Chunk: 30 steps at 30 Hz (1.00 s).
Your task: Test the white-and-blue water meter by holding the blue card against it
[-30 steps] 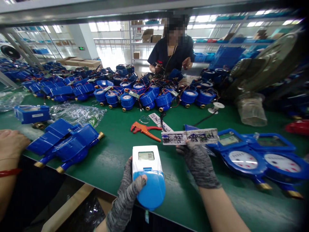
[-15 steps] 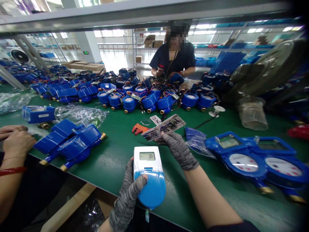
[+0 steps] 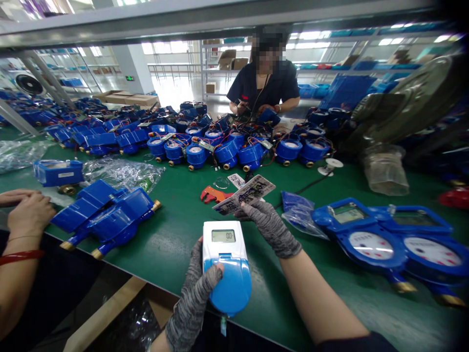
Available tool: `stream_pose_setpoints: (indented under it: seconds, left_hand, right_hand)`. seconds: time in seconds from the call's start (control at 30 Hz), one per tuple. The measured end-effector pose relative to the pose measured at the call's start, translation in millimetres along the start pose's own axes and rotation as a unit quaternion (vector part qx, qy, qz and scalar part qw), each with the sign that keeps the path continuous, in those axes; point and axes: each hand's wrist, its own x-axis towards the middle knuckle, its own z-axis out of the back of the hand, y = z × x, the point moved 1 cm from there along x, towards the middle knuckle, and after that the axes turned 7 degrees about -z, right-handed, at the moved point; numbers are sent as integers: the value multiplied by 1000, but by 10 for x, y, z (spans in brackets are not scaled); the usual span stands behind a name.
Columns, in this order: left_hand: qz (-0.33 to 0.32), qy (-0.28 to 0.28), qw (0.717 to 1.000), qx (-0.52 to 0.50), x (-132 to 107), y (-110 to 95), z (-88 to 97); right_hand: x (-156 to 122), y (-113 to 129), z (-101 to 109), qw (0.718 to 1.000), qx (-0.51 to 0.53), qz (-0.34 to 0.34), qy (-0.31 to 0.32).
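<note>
My left hand (image 3: 198, 293), in a grey fingerless glove, grips a white and blue water meter (image 3: 230, 286) at the table's front edge. Its blue lid is down, with my thumb resting on it, and the small display reads 0.0. Just above the meter, my right hand (image 3: 269, 225), gloved alike, pinches a printed card (image 3: 246, 195) between thumb and fingers. The card is tilted, and its print is too blurred to read. Behind it on the table lie an orange tool (image 3: 211, 194) and another printed card (image 3: 236, 181), partly covered.
Blue meters (image 3: 370, 239) lie at the right beside a bagged blue item (image 3: 298, 210); more blue meters (image 3: 110, 215) lie left. Several wired meters (image 3: 196, 155) line the back. A co-worker (image 3: 264, 83) sits opposite; another person's hands (image 3: 29, 215) rest at the left edge.
The printed card in my right hand has shifted slightly left and changed its tilt. My left hand and the water meter stay almost where they were.
</note>
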Motion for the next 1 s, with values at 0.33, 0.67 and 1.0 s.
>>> stream_pose_setpoints:
  seconds: [0.33, 0.67, 1.0]
  left_hand:
    - [6, 0, 1000, -2, 4, -3, 1]
    - [16, -6, 1000, -25, -14, -76, -54]
    - [28, 0, 999, -40, -16, -65, -31]
  right_hand:
    - [21, -51, 50, 999, -36, 17, 29]
    - [13, -53, 65, 993, -110, 21, 23]
    - [-92, 71, -29, 997, -74, 11, 22]
